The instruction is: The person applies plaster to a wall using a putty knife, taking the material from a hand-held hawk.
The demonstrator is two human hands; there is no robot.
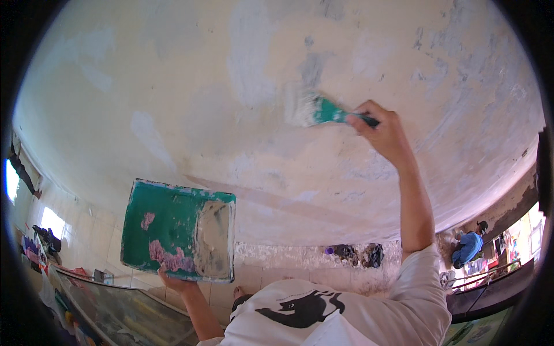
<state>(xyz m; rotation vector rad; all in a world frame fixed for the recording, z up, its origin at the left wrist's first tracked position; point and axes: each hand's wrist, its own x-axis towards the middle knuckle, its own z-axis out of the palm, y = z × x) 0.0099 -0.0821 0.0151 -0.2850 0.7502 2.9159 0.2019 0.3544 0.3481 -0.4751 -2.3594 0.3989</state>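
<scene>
My right hand [378,127] grips the dark handle of a green putty knife [330,111]. Its blade lies against the patchy wall [196,115], where a fresh pale smear of filler [297,106] shows beside it; the blade edge is blurred. Lower on the left, my left hand [173,281] holds up a green tray [164,207] by its near edge, with most of the fingers hidden beneath. Greyish-beige filler [213,239] fills the tray's right part, and pink dried patches [167,256] mark its green floor.
Grey and white repair patches cover the wall. At its foot lie dark plastic bags [372,255] and rubble on the tiled floor. A person in blue [468,248] is at the far right. A glass-topped case [127,311] stands at lower left, close to my left arm.
</scene>
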